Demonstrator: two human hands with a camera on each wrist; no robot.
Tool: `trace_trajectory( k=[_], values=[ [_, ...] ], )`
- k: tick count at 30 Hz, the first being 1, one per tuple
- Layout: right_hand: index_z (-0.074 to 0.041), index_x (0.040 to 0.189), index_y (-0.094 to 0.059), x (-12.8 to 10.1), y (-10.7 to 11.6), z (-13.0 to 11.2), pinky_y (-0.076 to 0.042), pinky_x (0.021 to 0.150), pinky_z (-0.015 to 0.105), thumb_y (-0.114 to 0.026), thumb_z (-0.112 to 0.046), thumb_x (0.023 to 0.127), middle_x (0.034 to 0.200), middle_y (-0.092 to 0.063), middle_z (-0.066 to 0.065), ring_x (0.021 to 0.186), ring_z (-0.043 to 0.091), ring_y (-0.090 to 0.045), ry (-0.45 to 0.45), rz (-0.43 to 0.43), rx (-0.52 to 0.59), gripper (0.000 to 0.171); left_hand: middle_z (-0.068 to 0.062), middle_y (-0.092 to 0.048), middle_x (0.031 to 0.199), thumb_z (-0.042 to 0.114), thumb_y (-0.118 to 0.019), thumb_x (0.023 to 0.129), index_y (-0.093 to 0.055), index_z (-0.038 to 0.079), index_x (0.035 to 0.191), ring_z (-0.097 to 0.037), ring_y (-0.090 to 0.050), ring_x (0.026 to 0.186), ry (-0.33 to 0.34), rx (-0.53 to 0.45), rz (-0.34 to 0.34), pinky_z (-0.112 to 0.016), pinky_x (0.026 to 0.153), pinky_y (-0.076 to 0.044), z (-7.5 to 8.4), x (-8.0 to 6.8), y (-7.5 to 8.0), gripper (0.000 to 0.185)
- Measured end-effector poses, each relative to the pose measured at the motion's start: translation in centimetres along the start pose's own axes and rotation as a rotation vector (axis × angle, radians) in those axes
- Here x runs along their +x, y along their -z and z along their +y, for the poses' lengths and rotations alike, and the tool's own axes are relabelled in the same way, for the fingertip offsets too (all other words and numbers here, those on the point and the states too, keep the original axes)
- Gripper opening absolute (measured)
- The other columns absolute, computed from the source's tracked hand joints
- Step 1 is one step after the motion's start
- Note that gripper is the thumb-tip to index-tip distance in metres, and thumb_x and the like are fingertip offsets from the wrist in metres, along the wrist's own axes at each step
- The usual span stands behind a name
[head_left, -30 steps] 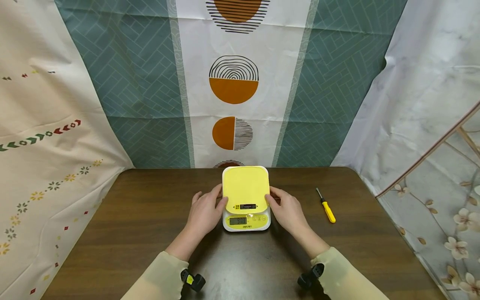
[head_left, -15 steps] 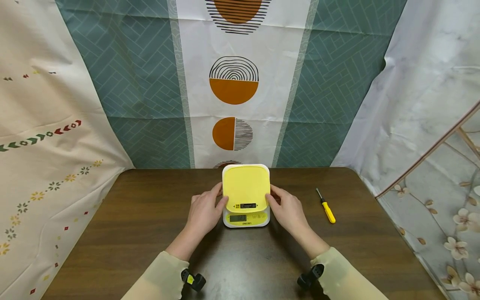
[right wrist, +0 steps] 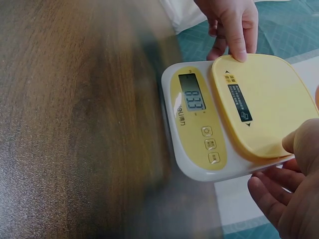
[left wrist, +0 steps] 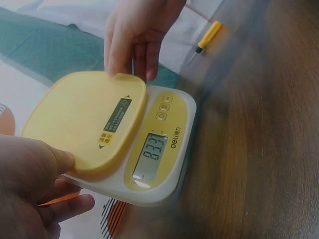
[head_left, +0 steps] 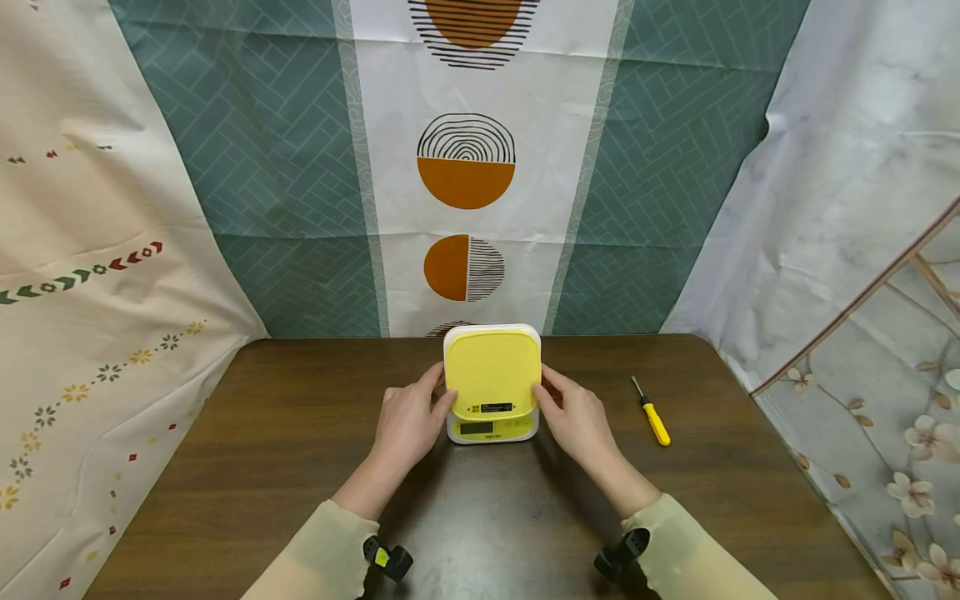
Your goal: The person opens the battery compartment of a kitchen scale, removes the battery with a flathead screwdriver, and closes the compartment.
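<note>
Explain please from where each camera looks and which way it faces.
Head: worn on the head, facing forward and down at the scale; left hand, right hand and both sleeves show.
Left wrist: worn on that wrist, facing the scale; left hand near, right hand beyond.
Right wrist: worn on that wrist, facing the scale from the opposite side; right hand near, left hand beyond.
Shared: both wrist views show the display; head and left wrist views both show the screwdriver.
</note>
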State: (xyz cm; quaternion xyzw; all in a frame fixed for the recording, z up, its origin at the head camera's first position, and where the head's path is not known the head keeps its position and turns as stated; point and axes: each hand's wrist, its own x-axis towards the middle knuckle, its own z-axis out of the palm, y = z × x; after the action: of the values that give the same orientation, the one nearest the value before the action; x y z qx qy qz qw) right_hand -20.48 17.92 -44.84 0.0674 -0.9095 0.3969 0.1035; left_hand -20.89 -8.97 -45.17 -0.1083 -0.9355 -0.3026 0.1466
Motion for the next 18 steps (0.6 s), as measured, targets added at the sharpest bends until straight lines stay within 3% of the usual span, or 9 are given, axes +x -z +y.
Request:
trace_trajectory(
  k=[6, 11, 18],
  values=[
    [-0.012, 0.159, -0.061, 0.03, 0.36, -0.06, -0.061, 0.09, 0.048, -0.068, -0.029, 0.112, 0.132, -0.078, 0.009, 0.105, 0.026, -0.074, -0.009, 0.012, 0.011, 0.051, -0.01, -0.077, 0.136, 0.027, -0.078, 0.106, -0.061, 0.007, 0.156, -0.035, -0.076, 0.117, 0.02, -0.04, -0.012, -0.056, 0.104, -0.05, 0.43, 0.09, 0.33, 0.056],
    [-0.009, 0.159, -0.061, -0.06, 0.65, -0.23, -0.062, 0.094, 0.05, -0.068, -0.028, 0.112, 0.136, -0.075, 0.011, 0.11, 0.028, -0.074, 0.002, 0.014, 0.029, 0.05, -0.009, -0.076, 0.14, 0.028, -0.078, 0.107, -0.059, 0.01, 0.159, -0.034, -0.077, 0.112, 0.038, -0.066, -0.021, -0.055, 0.092, -0.06, 0.57, 0.14, 0.55, 0.059],
    [-0.007, 0.153, -0.067, -0.12, 0.72, -0.27, -0.061, 0.096, 0.05, -0.069, -0.028, 0.112, 0.139, -0.071, 0.007, 0.109, 0.027, -0.07, 0.019, 0.031, 0.045, 0.046, -0.008, -0.077, 0.137, 0.028, -0.078, 0.106, -0.06, 0.014, 0.158, -0.031, -0.079, 0.105, 0.034, -0.07, 0.019, -0.055, 0.086, -0.061, 0.54, -0.01, 0.77, 0.057]
  ],
)
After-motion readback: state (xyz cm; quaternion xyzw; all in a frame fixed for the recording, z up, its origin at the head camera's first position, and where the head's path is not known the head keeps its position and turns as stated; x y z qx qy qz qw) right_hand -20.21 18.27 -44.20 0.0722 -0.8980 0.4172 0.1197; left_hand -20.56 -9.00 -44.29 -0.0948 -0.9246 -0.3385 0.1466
